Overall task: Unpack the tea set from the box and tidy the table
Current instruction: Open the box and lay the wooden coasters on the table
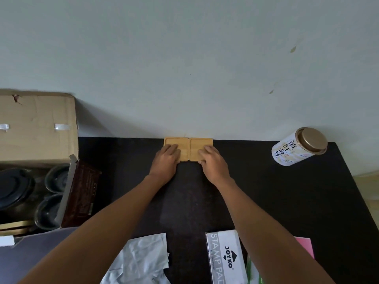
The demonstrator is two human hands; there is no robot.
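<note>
Centrally, two square bamboo coasters, the left coaster (176,149) and the right coaster (201,149), lie edge to edge against the wall at the black bench's (287,191) far edge. The left hand (166,160) and right hand (213,162) rest flat on them, fingers loosely together. At left sits the open cardboard box (37,128) holding dark cups. A white tea tin (297,147) lies upper right; bare bench lies between.

Two pale yellow-tan square wooden coasters (188,149) lie on the black tabletop (287,191). The white cylindrical tea tin (295,149) bears black characters and a bronze lid; the plain corrugated cardboard box (37,128) is brown.
</note>
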